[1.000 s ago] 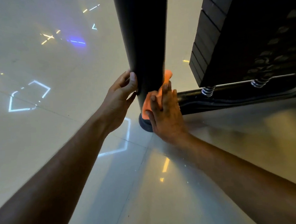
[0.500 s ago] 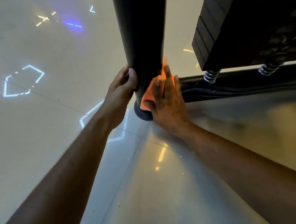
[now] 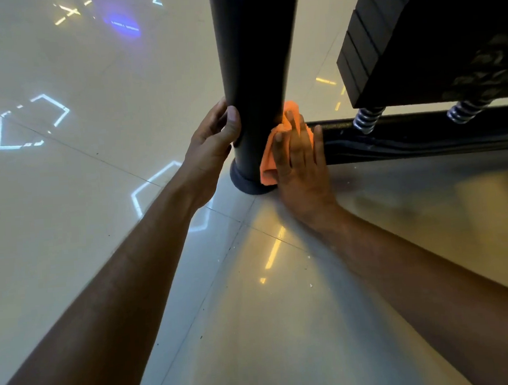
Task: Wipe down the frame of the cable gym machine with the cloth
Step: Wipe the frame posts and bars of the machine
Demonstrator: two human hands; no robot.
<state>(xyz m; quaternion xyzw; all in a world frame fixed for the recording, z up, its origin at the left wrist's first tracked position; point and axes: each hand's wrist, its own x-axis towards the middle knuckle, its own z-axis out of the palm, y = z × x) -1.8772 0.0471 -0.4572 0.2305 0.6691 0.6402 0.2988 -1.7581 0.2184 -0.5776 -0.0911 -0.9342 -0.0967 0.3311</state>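
Observation:
A thick black upright post point(image 3: 254, 57) of the cable machine's frame runs down to a round foot point(image 3: 246, 184) on the floor. My right hand point(image 3: 300, 165) presses an orange cloth point(image 3: 269, 155) flat against the post's right side, just above the foot, with straight fingers. My left hand point(image 3: 213, 141) rests on the post's left side, thumb on the front and fingers round the far side. A black base rail point(image 3: 423, 135) leads from the post to the right.
The black weight stack point(image 3: 410, 37) hangs at the upper right over two coil springs point(image 3: 368, 118) on the base rail. Glossy pale floor tiles point(image 3: 96, 188) with light reflections lie all around the post.
My right hand has slid the cloth down the post to just above the foot. The left hand has stayed at about the same place on the post.

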